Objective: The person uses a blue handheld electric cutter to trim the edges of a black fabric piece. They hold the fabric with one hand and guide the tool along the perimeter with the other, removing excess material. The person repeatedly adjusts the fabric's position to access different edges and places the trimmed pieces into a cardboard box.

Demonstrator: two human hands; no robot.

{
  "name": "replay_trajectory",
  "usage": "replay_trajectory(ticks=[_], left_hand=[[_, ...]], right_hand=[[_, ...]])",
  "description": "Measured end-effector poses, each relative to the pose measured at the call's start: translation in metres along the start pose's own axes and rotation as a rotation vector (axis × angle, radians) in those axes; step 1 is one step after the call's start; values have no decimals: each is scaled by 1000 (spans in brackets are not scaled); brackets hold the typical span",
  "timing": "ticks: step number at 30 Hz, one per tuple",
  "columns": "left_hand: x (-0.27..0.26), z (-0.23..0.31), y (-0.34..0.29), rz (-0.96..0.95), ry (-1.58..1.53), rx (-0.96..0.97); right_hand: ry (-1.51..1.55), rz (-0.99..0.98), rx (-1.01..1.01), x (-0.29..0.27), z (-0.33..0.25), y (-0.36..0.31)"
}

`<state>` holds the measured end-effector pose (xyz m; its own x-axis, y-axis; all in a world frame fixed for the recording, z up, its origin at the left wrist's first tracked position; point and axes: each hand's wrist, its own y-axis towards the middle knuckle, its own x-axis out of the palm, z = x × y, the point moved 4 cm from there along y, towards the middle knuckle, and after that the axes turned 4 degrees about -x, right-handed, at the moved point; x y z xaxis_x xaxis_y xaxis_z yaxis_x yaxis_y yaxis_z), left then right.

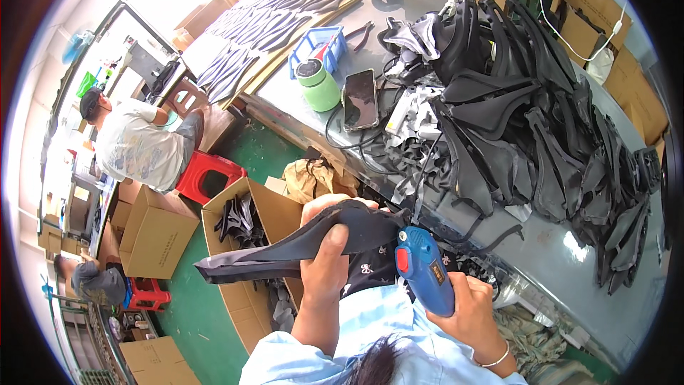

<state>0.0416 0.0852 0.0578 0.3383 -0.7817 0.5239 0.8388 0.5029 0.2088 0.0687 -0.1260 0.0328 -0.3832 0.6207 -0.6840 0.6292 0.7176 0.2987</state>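
Note:
My left hand [328, 253] grips a long black padded piece [285, 246], thumb on top and fingers behind it. The piece is wide and curved at its right end and narrows to a tip at the left. My right hand [470, 317] is wrapped round a blue cordless power tool [427, 271] with a red button. The tool's head lies close to the right end of the padded piece; its working tip is hidden. Below the piece stands an open cardboard box [239, 306] with dark pieces inside.
A grey table [570, 271] carries a heap of black padded pieces [527, 121], pale scraps [420, 164], a phone [360, 100], a green bottle [318, 85] and a blue basket [335, 37]. Two people [139, 139] sit at the left on red stools [210, 175], with cardboard boxes [158, 232] nearby.

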Motion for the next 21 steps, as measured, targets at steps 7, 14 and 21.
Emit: replay_trajectory(ticks=[7,14,21], left_hand=[[-2,-9,-8,142,189,-10],[0,-16,-9,121,162,-49],[-4,-12,-6,28,213,-221]], right_hand=[[36,-18,0,2,-3,2],[105,19,-6,7,-5,4],[57,10,-29,2,-7,6]])
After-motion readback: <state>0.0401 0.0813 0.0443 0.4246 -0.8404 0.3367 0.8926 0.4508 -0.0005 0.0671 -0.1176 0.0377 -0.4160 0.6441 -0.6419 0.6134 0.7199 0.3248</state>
